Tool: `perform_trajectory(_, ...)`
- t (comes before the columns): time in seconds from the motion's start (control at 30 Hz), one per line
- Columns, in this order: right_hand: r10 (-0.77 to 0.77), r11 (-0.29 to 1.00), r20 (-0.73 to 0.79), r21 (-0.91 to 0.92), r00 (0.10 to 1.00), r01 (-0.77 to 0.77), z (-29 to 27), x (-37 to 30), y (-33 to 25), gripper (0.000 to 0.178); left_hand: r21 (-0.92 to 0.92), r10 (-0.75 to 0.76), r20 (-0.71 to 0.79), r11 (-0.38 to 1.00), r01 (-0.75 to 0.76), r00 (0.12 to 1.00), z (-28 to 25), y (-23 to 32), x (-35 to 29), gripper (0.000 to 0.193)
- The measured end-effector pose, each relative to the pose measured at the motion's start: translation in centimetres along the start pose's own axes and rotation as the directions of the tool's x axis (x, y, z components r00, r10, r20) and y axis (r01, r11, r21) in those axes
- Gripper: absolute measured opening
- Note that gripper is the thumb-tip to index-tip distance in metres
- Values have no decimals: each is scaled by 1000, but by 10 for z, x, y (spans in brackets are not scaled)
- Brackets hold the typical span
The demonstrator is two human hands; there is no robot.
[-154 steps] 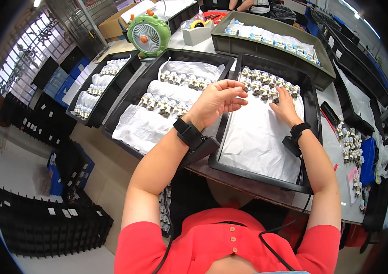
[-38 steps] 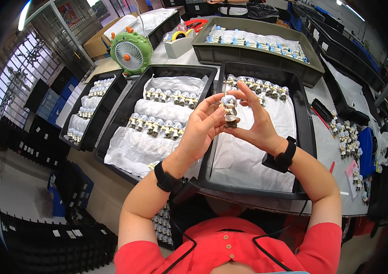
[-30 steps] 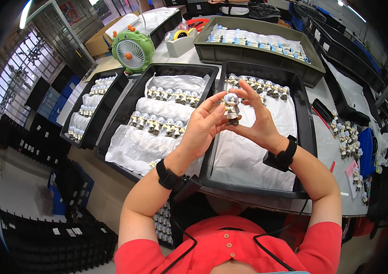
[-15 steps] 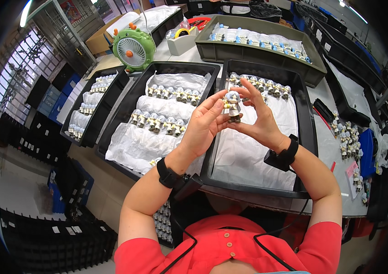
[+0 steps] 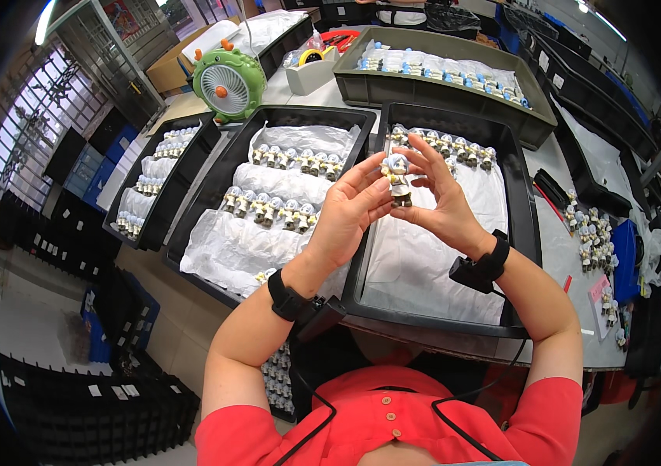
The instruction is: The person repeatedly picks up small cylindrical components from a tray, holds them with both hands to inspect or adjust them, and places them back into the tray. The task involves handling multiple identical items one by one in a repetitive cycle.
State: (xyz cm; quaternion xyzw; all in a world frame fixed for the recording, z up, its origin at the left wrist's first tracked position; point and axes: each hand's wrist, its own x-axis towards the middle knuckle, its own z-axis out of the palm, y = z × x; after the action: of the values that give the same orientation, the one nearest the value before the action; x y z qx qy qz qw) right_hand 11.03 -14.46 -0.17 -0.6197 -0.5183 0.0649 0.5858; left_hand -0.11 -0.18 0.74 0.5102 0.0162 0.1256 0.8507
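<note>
Between both hands I hold a small figurine (image 5: pixel 399 177) with pale blue-white hair, a white outfit and dark boots, upright. My left hand (image 5: pixel 352 210) grips it from the left, with thumb and fingers closed at its side. My right hand (image 5: pixel 447 206) supports it from the right, thumb near its feet and fingers curved behind it. Beneath my hands is a black tray (image 5: pixel 528 256) lined with white paper, a row of similar figurines (image 5: pixel 462 147) along its far end. Beside it on the left, another black tray (image 5: pixel 190 198) holds rows of figurines (image 5: pixel 268 208) on paper.
An olive bin (image 5: pixel 439 92) of blue-haired figurines stands behind the trays. A green fan (image 5: pixel 229 84) and a tape dispenser (image 5: pixel 311 74) are at the back left. Loose figurines (image 5: pixel 596 237) cluster at right beside a blue container (image 5: pixel 626 247). A narrower black tray (image 5: pixel 163 182) sits far left.
The figurine has turned slightly between my fingers, showing more of its white front. My fingers have shifted a little; the trays and other things stay put.
</note>
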Motion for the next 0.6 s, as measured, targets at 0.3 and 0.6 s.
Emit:
perform_trajectory(0.3,-283,922,-73,-297,956,251,5,-2,-7,96,-105,-54,77,993,62,996,-2,-2,0,34)
perform_trajectory(0.6,-456,818,10,-389,890,424,7,-1,-7,93,41,-23,160,999,17,987,4,-6,-1,42)
